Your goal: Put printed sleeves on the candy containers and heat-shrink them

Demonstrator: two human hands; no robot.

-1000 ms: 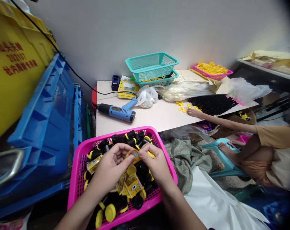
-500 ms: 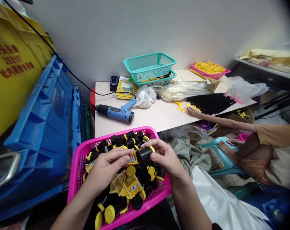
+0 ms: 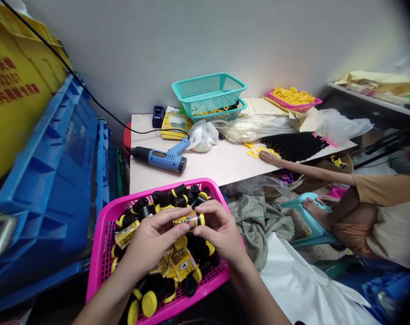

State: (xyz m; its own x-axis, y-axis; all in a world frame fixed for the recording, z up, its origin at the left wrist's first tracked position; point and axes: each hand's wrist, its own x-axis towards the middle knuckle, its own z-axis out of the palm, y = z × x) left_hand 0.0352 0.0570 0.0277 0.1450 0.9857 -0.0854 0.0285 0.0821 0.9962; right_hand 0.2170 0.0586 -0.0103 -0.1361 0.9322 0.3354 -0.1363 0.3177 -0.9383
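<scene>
Left hand [image 3: 155, 232]: extends forward, thumb below fingers, gripping one end of a labelled, yellow-capped cylinder [image 3: 192, 220]. Right hand [image 3: 220, 228]: curls inward, pinching its capped end above the pink basket [image 3: 95, 266].

The tube [image 3: 191, 220] looks glossy; the pink basket [image 3: 198, 295], smooth plastic; the near-left handle [image 3: 3, 237], shiny metal; the grey-green sack [image 3: 259, 225], rough-woven.

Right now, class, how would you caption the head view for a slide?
Left fingers and right fingers hold a printed, yellow-ended tube over a pink mesh basket.
</scene>
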